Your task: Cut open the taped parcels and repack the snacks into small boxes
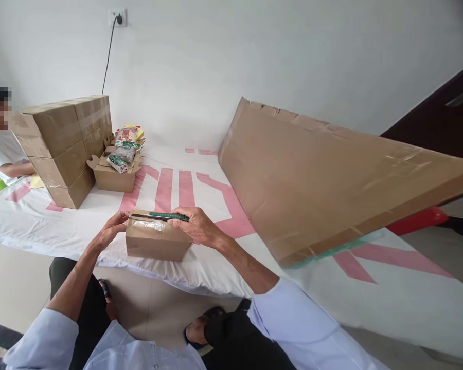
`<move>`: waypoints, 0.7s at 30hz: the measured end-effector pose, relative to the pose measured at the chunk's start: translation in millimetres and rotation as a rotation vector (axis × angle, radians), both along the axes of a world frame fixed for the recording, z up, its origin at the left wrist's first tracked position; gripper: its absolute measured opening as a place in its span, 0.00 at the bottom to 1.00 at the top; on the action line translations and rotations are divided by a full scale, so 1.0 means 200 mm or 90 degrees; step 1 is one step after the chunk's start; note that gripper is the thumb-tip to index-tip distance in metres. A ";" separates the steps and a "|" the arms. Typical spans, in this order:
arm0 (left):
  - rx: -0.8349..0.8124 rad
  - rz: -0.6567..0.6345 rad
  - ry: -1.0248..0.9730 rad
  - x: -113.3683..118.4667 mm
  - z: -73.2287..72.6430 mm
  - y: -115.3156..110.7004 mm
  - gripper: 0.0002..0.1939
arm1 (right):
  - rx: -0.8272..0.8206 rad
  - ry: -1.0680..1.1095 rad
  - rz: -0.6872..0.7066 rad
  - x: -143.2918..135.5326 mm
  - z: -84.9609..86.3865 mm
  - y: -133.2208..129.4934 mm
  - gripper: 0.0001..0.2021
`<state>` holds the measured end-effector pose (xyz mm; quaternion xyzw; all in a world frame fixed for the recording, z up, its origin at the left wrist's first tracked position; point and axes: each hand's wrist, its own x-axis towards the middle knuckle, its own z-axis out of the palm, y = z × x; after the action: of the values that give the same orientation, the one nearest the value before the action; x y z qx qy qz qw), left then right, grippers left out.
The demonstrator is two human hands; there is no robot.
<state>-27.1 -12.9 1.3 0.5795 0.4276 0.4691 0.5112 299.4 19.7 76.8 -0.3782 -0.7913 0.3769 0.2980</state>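
A small cardboard box (154,245) with clear tape across its top lies near the front edge of the cloth-covered table. My right hand (198,226) is closed around a green utility knife (165,216), which points left along the top of the box. At the box's upper left corner, my left hand (113,228) grips the edge with its fingers. The knife's tip reaches close to the left fingers. Whether its blade is in the cardboard, I cannot tell.
Taped cardboard boxes (67,149) are stacked at the left. Beside them an open box (113,180) holds several packaged goods (125,149). A large cardboard sheet (312,180) leans at the right, over something red (416,220). Another person (5,151) sits behind the stack.
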 end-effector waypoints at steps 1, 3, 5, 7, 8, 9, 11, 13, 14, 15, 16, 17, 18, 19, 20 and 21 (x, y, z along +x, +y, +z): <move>-0.005 0.002 0.007 0.00 0.00 0.00 0.19 | 0.008 -0.007 0.002 -0.01 0.00 0.00 0.17; -0.014 0.005 0.018 0.00 0.00 0.00 0.19 | 0.026 -0.020 0.005 -0.03 -0.01 0.01 0.16; -0.014 0.004 0.020 -0.01 0.01 0.00 0.20 | 0.036 -0.031 0.006 -0.04 -0.01 0.02 0.15; -0.005 -0.002 0.013 0.00 0.01 0.01 0.19 | 0.042 -0.042 0.005 -0.05 -0.01 0.03 0.14; -0.001 -0.005 0.008 0.00 0.01 0.01 0.20 | 0.042 -0.048 0.003 -0.05 -0.01 0.03 0.14; 0.004 -0.009 0.004 0.00 0.02 0.01 0.20 | 0.041 -0.055 -0.001 -0.05 -0.01 0.04 0.13; 0.010 -0.015 -0.003 0.01 0.03 0.01 0.20 | 0.038 -0.069 -0.005 -0.05 -0.01 0.04 0.12; 0.015 -0.018 -0.009 0.01 0.03 0.01 0.20 | 0.045 -0.080 -0.006 -0.05 0.00 0.04 0.11; 0.018 -0.019 -0.011 0.01 0.04 0.01 0.19 | 0.051 -0.084 -0.005 -0.05 0.01 0.04 0.10; 0.021 -0.018 -0.011 0.01 0.04 0.01 0.18 | 0.057 -0.090 -0.003 -0.06 0.02 0.04 0.10; 0.024 -0.019 -0.011 0.01 0.04 0.01 0.18 | 0.062 -0.096 -0.003 -0.06 0.02 0.04 0.09; 0.027 -0.022 -0.011 0.01 0.04 0.01 0.17 | 0.065 -0.105 -0.003 -0.07 0.03 0.04 0.09; 0.030 -0.025 -0.011 0.01 0.04 0.01 0.17 | 0.064 -0.117 -0.003 -0.07 0.04 0.04 0.08; 0.032 -0.029 -0.010 0.01 0.04 0.01 0.17 | 0.063 -0.131 -0.003 -0.08 0.05 0.04 0.08; 0.033 -0.032 -0.010 0.01 0.05 0.01 0.17 | 0.061 -0.146 -0.002 -0.08 0.07 0.05 0.08; 0.033 -0.034 -0.009 0.01 0.05 0.02 0.17 | 0.060 -0.163 0.000 -0.09 0.08 0.05 0.08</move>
<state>-25.7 -9.8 10.5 0.6005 0.3961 0.4699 0.5115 282.2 28.9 92.5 -0.4089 -0.8395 0.2883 0.2122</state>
